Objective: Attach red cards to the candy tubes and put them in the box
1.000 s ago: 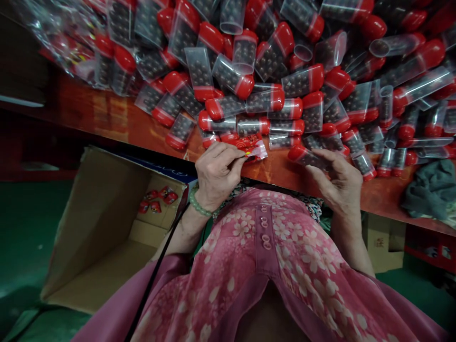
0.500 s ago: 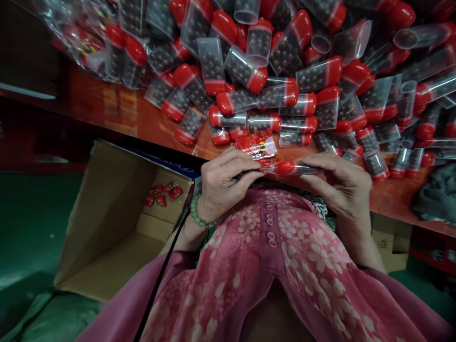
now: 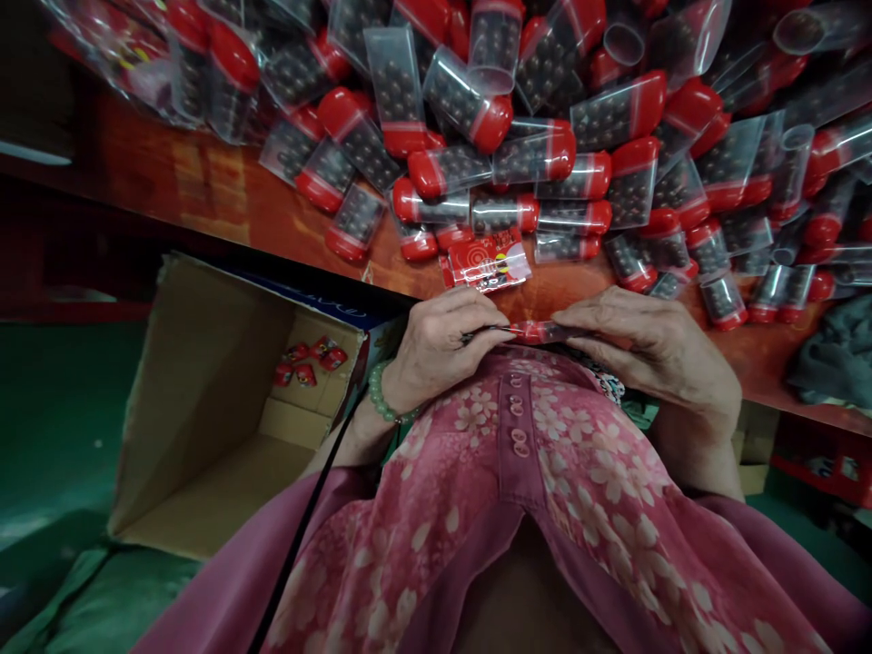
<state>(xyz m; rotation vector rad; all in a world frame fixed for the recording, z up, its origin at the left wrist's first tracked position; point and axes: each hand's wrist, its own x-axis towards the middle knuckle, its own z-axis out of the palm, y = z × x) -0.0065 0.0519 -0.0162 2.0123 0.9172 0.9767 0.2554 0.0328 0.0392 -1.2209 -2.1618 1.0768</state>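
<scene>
A slip looks like the main danger: the red-capped tube (image 3: 532, 331) is held between the two hands at the bench's (image 3: 204, 191) near edge, in front of the pink flowered top (image 3: 470, 413), so a loose pinch could let it fall off the bench. Uneven pulling by the hands might also crease or tear the thin edge (image 3: 502, 328) beside its red part, if that is film. The left hand (image 3: 442, 350) has its fingers pinched on that edge; whether it belongs to a packet or to the tube I cannot tell. The right hand (image 3: 654, 350) grasps the tube's darker end between thumb and fingers.

The tube shows nearly side-on, slim and glossy, red in the middle and dark toward the right hand, its contents mostly hidden. A red printed packet (image 3: 487, 261) lies just beyond the left hand, near the heap of bead-filled tubes (image 3: 617, 113)
</scene>
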